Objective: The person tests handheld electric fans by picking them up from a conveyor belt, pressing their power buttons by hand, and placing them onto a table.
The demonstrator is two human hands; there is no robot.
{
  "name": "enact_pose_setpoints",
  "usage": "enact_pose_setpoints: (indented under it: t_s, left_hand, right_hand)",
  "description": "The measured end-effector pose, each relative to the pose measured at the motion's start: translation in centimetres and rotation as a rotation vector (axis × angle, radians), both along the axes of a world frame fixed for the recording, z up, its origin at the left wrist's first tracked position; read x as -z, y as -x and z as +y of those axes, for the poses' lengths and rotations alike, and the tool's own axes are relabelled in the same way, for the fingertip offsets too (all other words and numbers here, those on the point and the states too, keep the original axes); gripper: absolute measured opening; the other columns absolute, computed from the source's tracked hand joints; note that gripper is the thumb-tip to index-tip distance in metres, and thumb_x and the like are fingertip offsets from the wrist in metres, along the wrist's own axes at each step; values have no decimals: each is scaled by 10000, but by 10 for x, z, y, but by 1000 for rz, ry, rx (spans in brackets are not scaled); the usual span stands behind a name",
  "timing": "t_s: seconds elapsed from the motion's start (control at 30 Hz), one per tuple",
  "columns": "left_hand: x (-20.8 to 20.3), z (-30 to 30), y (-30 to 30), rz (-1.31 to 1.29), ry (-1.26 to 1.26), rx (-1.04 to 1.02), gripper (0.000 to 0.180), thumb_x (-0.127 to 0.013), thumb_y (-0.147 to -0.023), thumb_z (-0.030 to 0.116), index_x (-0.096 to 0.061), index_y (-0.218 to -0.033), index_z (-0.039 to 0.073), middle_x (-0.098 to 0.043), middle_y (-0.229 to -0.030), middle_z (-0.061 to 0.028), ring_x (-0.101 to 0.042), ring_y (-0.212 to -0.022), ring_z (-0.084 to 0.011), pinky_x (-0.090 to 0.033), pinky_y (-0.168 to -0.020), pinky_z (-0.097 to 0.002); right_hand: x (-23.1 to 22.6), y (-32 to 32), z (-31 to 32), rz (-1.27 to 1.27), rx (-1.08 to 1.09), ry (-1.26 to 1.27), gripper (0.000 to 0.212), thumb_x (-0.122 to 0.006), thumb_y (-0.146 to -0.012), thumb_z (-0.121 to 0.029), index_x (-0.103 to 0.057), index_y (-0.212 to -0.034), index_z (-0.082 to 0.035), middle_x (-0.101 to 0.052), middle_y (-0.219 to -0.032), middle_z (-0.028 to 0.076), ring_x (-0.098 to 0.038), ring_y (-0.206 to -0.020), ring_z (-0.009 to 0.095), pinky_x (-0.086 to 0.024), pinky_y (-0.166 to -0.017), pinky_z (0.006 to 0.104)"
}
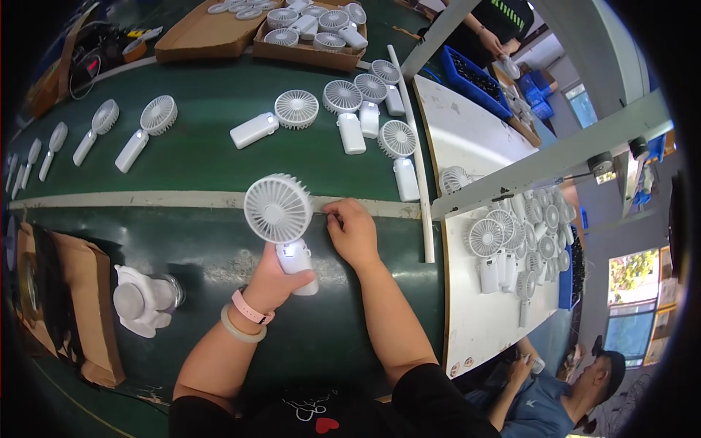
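A white handheld fan is upright in my left hand, whose fingers wrap round its handle with the thumb across the front. A light glows near the top of that handle. Just right of the fan's round grille, my right hand is closed in a pinch. Something thin seems to stick out from its fingertips toward the grille, too small to name. Beyond my hands, more white handheld fans lie spread over the green work surface.
Cardboard trays with fans and round parts stand at the back. A white rail edges the right side, beside a white table crowded with fans. At left are a white animal-shaped object and a cardboard box. Two people work at right.
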State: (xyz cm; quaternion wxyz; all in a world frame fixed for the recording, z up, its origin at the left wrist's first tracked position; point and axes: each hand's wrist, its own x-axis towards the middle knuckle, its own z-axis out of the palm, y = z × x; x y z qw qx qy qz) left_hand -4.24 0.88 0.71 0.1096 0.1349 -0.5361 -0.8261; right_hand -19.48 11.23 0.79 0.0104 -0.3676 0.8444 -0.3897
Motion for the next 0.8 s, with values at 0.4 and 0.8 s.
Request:
enact_pose_setpoints:
  t_s: [0.4,0.8]
  left_hand:
    - [-1,-4,2,42,-422,56,501,-439,-849,5,-266,-1316,65,-528,-1126,-138,-574,-981,-232,-477,-833,-381]
    - [-4,-12,2,74,-549,-6,496,-453,-845,-17,-280,-1304,59,-511,-1147,-133,-565,-995,-228,-452,-868,-369]
  right_hand:
    - [-2,1,-2,-29,-12,-15,124,-589,-715,1,-607,-834,-29,-556,-794,89,-551,-673,212,-454,-596,298]
    - [-1,56,-130,364,-258,66,424,-615,-729,-91,-496,-1135,-72,-511,-1160,138,-433,-1116,362,-360,-930,433]
